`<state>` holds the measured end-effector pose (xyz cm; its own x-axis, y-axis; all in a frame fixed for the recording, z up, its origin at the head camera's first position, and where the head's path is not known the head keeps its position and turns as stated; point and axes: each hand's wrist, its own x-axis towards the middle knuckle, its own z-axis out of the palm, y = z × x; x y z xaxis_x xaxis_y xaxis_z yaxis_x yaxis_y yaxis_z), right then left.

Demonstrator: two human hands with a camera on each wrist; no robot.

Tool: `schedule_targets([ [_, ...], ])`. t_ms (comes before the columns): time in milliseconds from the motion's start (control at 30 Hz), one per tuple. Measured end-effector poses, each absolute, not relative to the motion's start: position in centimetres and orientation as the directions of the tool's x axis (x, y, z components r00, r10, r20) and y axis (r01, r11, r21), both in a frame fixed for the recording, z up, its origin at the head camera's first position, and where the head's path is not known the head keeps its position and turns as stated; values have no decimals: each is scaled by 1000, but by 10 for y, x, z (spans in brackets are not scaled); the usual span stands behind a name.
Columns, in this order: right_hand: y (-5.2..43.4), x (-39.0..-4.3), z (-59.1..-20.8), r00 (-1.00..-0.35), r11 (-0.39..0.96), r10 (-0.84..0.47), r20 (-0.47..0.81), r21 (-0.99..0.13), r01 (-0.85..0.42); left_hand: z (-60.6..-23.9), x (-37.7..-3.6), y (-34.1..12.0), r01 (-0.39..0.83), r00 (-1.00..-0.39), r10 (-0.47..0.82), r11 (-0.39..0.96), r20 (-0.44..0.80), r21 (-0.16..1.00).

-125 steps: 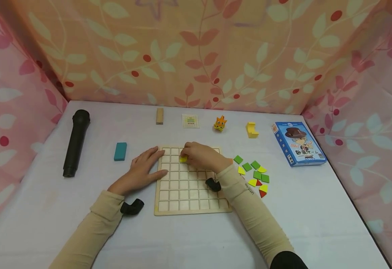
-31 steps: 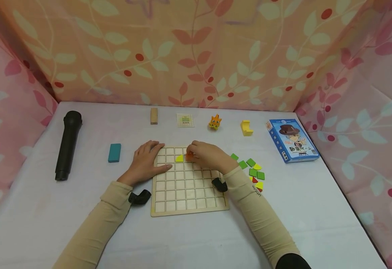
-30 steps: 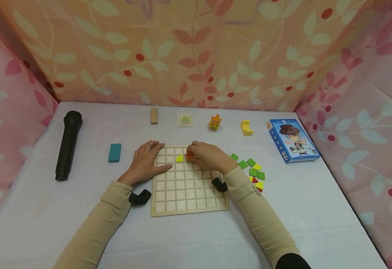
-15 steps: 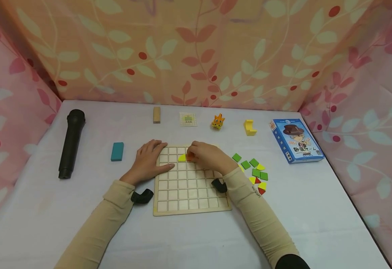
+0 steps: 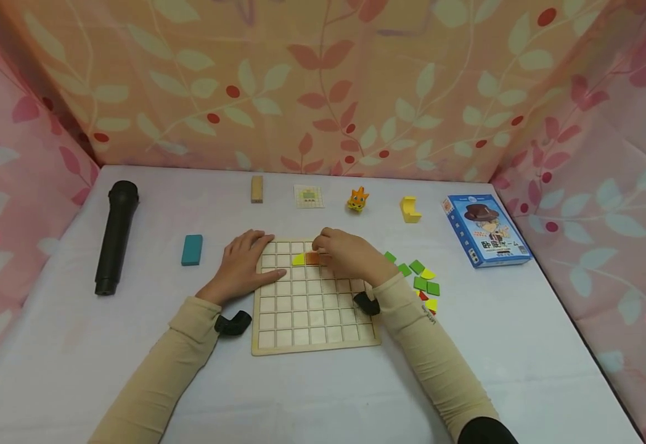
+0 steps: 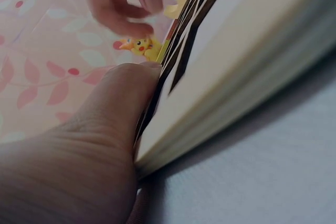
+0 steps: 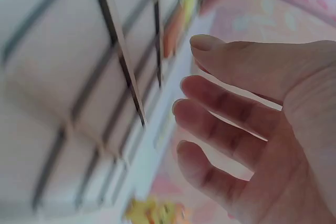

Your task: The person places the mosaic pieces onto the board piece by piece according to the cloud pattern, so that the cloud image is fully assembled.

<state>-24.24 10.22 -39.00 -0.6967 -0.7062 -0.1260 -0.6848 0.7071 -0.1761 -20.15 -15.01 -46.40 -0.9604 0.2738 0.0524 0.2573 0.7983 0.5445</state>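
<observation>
A wooden grid board (image 5: 300,319) lies on the table in the head view. My left hand (image 5: 240,267) rests on its upper left edge, thumb stretched over the cells and fingers spread along the rim. In an upper row sit a yellow tile (image 5: 298,259) with a curved side and, directly right of it, an orange tile (image 5: 312,258). Just right of the orange tile hovers my right hand (image 5: 354,257). The right wrist view shows that hand (image 7: 257,124) with loosely bent fingers, thumb apart from them and nothing between. Its forearm hides part of the board's right side.
Several loose green tiles (image 5: 420,283), yellow tiles (image 5: 428,274) and red tiles (image 5: 423,296) lie right of the board. Behind stand a wooden block (image 5: 257,189), pattern card (image 5: 309,197), orange-yellow figurine (image 5: 357,200), yellow block (image 5: 410,210) and blue box (image 5: 487,230). Leftward are a teal block (image 5: 192,250) and black microphone-like object (image 5: 116,237).
The right hand first held the yellow tile at the board, then set the orange tile beside it. Now its fingers have let go of the orange tile and drawn slightly right. The left hand stays.
</observation>
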Motion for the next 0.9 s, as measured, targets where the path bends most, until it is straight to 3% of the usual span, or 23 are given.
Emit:
schedule_targets([
  [333, 167, -245, -374, -829, 874, -485, -279, -154, -460, -466, -202, -153, 229, -967, 252, 793, 39, 564],
  [667, 208, -227, -380, -819, 945, -326, -472, -189, -267, -465, -202, -150, 221, -970, 239, 792, 44, 569],
  [900, 215, -224, -390, -844, 953, -301, -444, -163, -254, -465, -203, -148, 219, -971, 234, 789, 49, 574],
])
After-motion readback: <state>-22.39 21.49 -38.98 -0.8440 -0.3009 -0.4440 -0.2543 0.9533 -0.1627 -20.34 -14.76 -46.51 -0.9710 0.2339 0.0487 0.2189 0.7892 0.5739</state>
